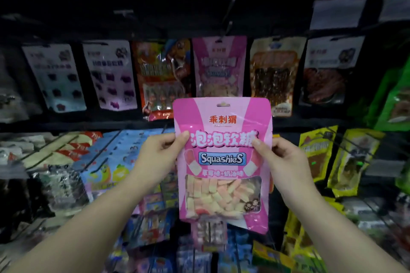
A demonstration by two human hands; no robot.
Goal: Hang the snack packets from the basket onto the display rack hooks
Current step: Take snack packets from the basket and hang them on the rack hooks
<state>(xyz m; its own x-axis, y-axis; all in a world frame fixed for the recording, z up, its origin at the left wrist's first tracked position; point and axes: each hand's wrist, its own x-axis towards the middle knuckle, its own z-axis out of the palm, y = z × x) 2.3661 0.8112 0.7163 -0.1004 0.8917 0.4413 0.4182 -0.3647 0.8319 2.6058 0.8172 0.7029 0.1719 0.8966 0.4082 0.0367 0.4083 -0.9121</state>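
A pink Squashies snack packet (223,162) is held upright in front of the display rack, its hang hole at the top. My left hand (159,155) pinches its left edge and my right hand (281,159) pinches its right edge, thumbs on the front. Above it, a matching pink packet (219,66) hangs on a rack hook (228,17) whose metal arm sticks out toward me. The held packet's top sits just below that hanging packet. The basket is not in view.
The upper row holds hanging packets: white ones with dark sweets (55,75), an orange one (162,77), brown jerky packets (275,75). Green packets (395,99) hang at right, yellow ones (317,153) lower right. Blue and mixed packets (115,162) fill the lower hooks.
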